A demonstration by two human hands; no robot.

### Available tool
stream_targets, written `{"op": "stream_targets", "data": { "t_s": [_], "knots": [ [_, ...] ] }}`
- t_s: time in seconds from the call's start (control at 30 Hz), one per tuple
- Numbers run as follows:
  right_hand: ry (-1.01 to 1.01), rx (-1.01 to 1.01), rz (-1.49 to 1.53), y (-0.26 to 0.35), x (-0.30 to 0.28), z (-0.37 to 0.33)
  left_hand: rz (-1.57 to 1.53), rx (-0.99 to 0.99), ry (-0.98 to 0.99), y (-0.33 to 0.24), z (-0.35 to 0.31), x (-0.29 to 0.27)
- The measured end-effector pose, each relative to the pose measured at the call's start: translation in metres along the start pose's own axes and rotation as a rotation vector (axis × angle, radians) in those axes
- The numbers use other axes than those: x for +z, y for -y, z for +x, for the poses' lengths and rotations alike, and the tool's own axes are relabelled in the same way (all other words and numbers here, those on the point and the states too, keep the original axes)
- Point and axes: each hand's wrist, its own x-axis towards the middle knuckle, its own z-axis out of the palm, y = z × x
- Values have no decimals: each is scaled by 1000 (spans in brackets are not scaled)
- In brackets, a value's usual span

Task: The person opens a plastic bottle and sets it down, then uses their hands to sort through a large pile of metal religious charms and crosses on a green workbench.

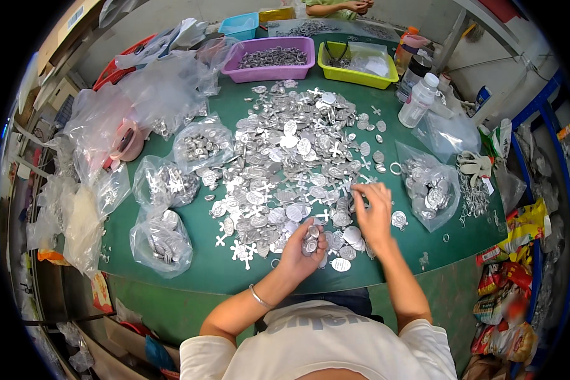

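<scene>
A wide heap of silver oval medals and small cross pendants (278, 171) covers the middle of the green table (392, 259). At the heap's near edge, my left hand (299, 252) is palm up, its fingers curled round several oval medals (311, 240). To its right, my right hand (375, 212) reaches onto the heap's right side, with thumb and fingertips drawn together among the pieces. Whatever lies between those fingertips is too small to make out. A loose round medal (399, 219) rests just right of this hand.
Bags of metal pieces (161, 244) stand left, another clear bag (429, 190) right. Behind the heap are a purple basin (269, 60) and a yellow-green basin (358, 65). A white bottle (419, 101) stands back right. Across the table sits another person (335, 7).
</scene>
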Motion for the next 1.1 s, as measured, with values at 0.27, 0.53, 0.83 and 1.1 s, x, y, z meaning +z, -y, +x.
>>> {"op": "stream_targets", "data": {
  "t_s": [0.27,0.53,0.83,1.1],
  "knots": [
    [324,-119,-496,-41,4,7,268,-4,-70,16,-10,6],
    [254,-85,-521,-39,2,-6,283,-23,-75,27,-17,4],
    [214,369,231,-15,-21,-18,160,-12,-75,32,-14,6],
    [240,203,90,-3,-27,-17,-88,-146,254,29,0,-27]
  ]
}}
